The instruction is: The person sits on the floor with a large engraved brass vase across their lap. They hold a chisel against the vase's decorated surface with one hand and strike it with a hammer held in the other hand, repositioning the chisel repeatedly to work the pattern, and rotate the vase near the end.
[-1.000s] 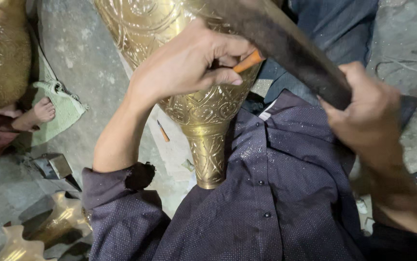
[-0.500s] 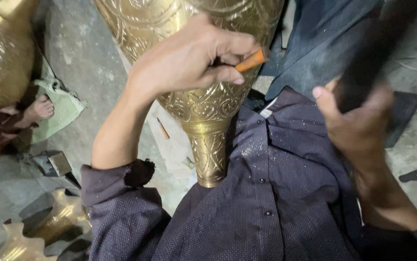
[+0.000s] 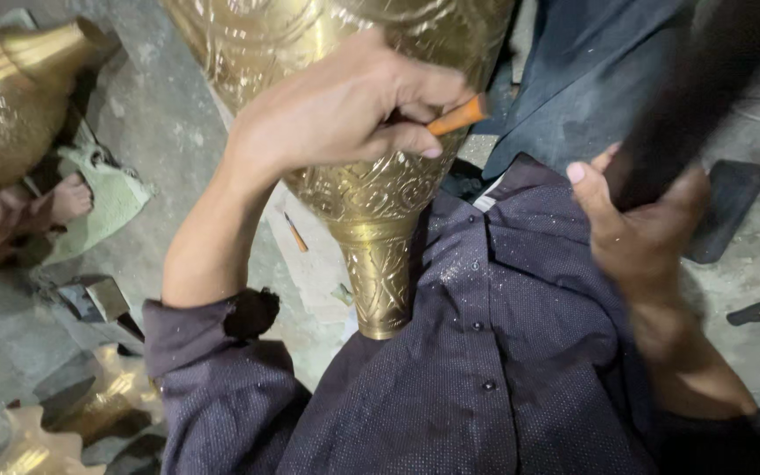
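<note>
A large engraved brass vase (image 3: 371,202) lies across my lap with its narrow neck pointing at my chest. My left hand (image 3: 345,110) rests on its patterned body and pinches an orange-tipped chisel (image 3: 457,115) against the metal. My right hand (image 3: 644,229) is raised to the right of the vase, gripping the dark handle of a hammer (image 3: 697,97), which is blurred by motion and reaches up toward the top right corner.
Another brass vessel (image 3: 10,97) lies at the upper left, with another person's foot (image 3: 67,198) and hand beside it on a green cloth. Brass pieces (image 3: 54,422) sit at the lower left. A small orange tool (image 3: 296,233) lies on the concrete floor.
My right hand has swung the hammer back, from lying across the vase near the chisel up toward the upper right. The left hand and chisel stay on the vase.
</note>
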